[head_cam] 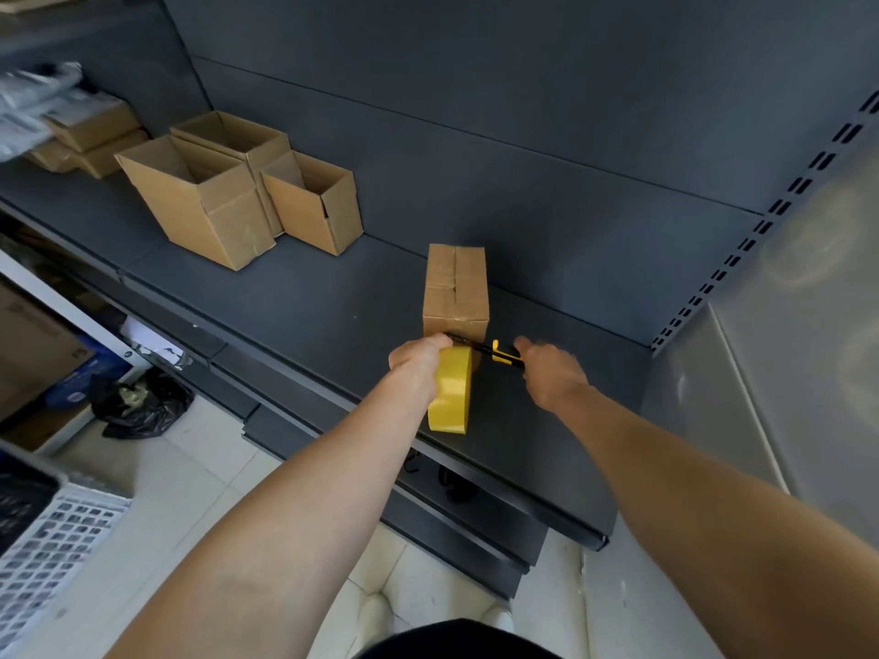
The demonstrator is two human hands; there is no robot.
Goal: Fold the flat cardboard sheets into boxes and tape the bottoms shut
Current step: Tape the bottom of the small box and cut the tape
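Hovering over the dark shelf (333, 297), left hand (417, 358) grips tape roll (449, 397), right hand (554, 373) grips cutter (497, 351).

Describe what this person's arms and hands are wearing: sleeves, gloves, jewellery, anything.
Nothing shows on them. The left arm and right arm are bare all the way to the frame's edge, with no sleeve in view. The left hand and right hand are ungloved, and no watch, band or ring is visible on the sides facing the camera.
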